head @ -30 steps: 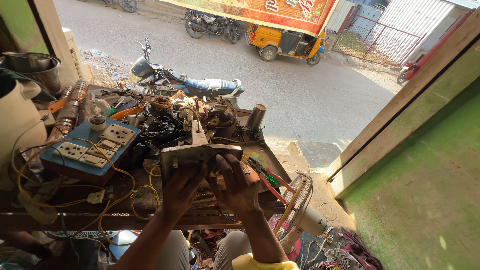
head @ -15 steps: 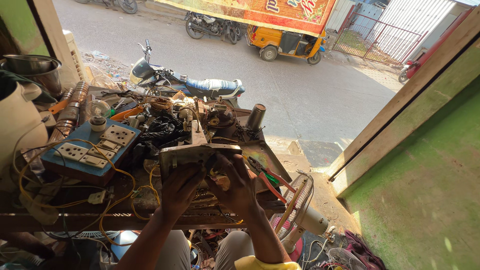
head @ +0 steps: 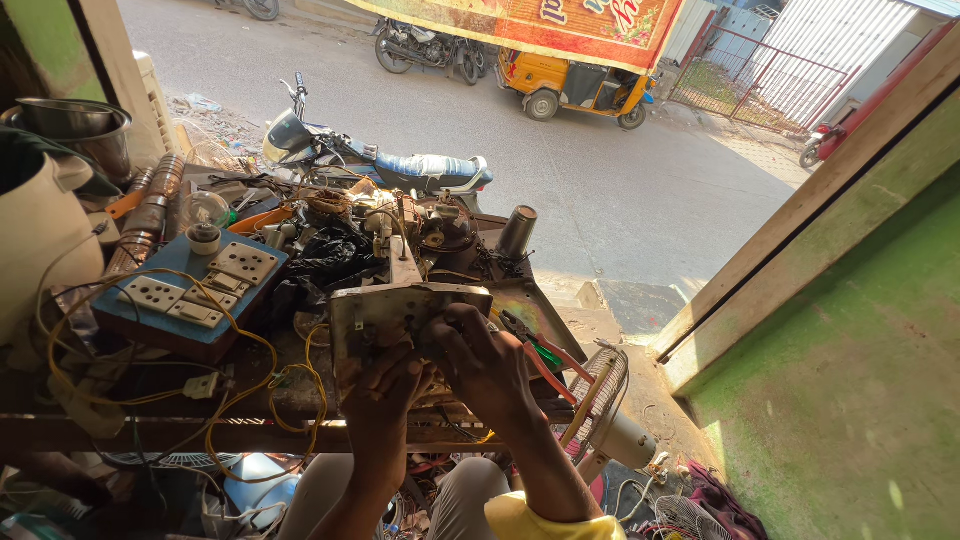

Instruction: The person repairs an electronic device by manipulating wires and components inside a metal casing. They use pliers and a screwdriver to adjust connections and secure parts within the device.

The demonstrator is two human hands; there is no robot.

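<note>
Gripping a grey metal plate (head: 405,308) over the cluttered workbench (head: 300,400).
It is clasped by the left hand (head: 385,395) and the right hand (head: 475,360).

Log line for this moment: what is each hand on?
left hand: grips metal plate | right hand: on plate's lower right part | plate: upright over cluttered bench | pliers: lying beside

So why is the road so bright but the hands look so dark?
Head view: sun falls straight on the road; the left hand, right hand and metal plate sit in shade inside, so they look dim. Edges bend from the wide lens.
</note>
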